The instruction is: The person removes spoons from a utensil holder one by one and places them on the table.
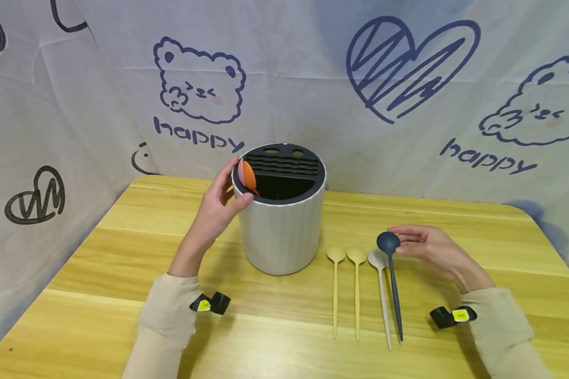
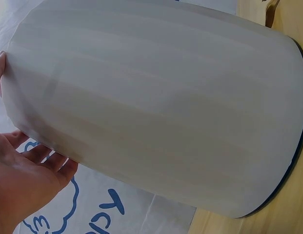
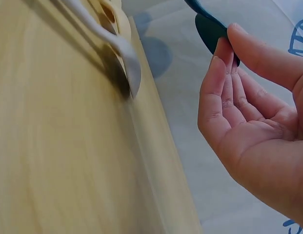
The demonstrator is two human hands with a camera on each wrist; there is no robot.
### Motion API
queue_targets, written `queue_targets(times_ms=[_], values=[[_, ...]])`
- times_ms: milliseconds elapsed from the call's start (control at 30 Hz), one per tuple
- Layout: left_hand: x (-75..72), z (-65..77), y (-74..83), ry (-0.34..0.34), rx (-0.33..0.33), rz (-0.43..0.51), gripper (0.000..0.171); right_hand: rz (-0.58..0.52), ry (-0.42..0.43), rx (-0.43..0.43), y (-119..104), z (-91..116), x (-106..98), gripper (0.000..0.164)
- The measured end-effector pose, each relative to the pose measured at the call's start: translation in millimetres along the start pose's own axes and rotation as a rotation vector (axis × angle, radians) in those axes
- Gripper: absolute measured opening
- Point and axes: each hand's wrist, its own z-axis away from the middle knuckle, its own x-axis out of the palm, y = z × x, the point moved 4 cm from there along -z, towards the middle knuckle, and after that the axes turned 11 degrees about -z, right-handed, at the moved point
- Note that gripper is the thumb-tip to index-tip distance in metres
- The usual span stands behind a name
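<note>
My right hand (image 1: pixel 433 252) pinches a dark blue spoon (image 1: pixel 389 242) by its bowl, between thumb and fingertips. In the right wrist view the spoon's bowl (image 3: pixel 209 33) is lifted off the table. A white ribbed utensil holder (image 1: pixel 280 237) with a black slotted top stands at the middle. Around its upper left side my left hand (image 1: pixel 218 205) grips it, thumb at the front and fingers behind. A pink spoon (image 1: pixel 241 172) and an orange spoon (image 1: pixel 248 176) stand in the holder's opening, bowls up, handles hidden inside.
Left of the blue spoon lie a pale grey spoon (image 1: pixel 379 261) and two yellow spoons, one nearer the holder (image 1: pixel 335 254) and one beside it (image 1: pixel 356 256). All rest on the wooden table (image 1: pixel 275 342). A printed cloth (image 1: pixel 294 95) hangs behind the table.
</note>
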Motion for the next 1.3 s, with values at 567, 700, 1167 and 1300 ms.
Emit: queue_targets(times_ms=[567, 700, 1167, 1300], values=[[-1.4, 0.9, 2.1, -0.002, 0.000, -0.005, 0.094, 0.118, 0.033, 0.097, 12, 8, -25, 0.064], [-1.3, 1.0, 2.2, -0.002, -0.003, -0.006, 0.095, 0.168, 0.041, 0.103, 14, 8, -29, 0.064], [0.9, 0.2, 2.2, -0.007, 0.003, -0.003, 0.097, 0.307, 0.035, 0.142, 21, 7, -28, 0.058], [0.0, -0.3, 0.5, -0.004, 0.001, 0.001, 0.095, 0.363, 0.036, 0.145, 21, 5, -27, 0.057]])
